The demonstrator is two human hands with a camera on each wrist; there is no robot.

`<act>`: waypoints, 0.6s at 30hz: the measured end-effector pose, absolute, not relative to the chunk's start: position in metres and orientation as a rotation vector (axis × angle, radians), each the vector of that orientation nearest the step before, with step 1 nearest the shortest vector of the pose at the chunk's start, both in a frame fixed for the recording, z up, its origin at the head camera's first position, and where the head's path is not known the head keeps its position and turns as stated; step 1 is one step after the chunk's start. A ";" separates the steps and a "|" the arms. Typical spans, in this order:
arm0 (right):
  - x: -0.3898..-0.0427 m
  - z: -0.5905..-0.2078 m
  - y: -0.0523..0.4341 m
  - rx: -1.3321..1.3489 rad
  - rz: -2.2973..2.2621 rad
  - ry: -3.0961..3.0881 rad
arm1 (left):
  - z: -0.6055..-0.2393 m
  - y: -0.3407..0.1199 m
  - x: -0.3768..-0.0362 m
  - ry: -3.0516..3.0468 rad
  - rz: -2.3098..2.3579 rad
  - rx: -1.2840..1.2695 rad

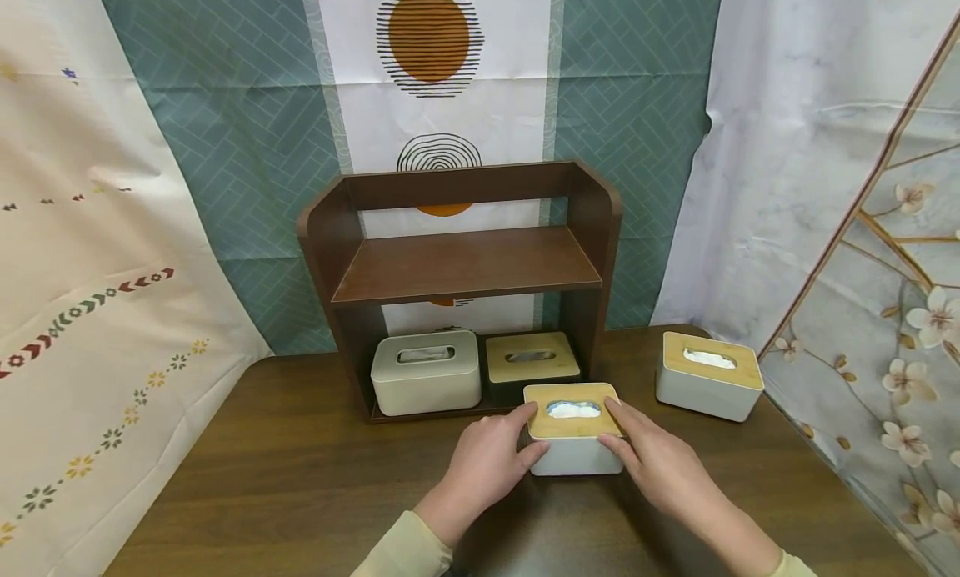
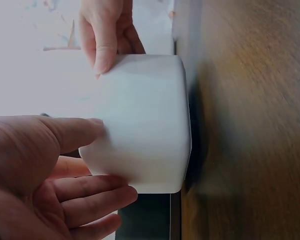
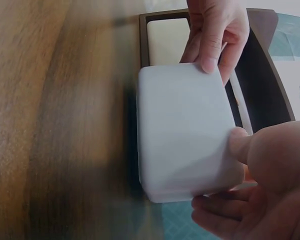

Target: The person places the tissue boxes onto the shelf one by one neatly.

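Observation:
Both hands hold a white tissue box (image 1: 576,458) with a pale wood lid, one hand at each end, in front of the shelf's right half. My left hand (image 1: 486,456) grips its left end, thumb on the front face. At the opposite end my right hand (image 1: 663,469) grips with its thumb on the front too. Both wrist views show the plain front of the box (image 2: 145,115) between the hands. A dark shadow lies under it; I cannot tell whether it touches the table. White tissue shows in the lid's slot.
A brown two-level shelf (image 1: 465,264) stands behind. In its lower level sit a cream tissue box (image 1: 426,385) and a dark one with a wood lid (image 1: 531,356). Another white, wood-lidded tissue box (image 1: 708,385) stands at the right on the wooden table (image 1: 300,477).

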State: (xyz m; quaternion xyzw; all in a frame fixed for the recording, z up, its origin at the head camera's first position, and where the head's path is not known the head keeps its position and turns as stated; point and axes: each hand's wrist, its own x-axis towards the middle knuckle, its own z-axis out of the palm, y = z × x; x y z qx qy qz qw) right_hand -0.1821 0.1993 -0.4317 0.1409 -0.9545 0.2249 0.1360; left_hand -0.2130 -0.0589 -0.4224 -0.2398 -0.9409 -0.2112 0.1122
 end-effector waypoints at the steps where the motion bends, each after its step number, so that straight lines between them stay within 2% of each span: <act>1: -0.182 -0.431 0.199 0.400 0.650 -2.763 | -0.422 -0.059 -0.212 -2.759 -0.627 -0.700; 18: -0.169 -0.400 0.195 0.364 0.720 -2.585 | -0.386 -0.065 -0.197 -2.671 -0.743 -0.629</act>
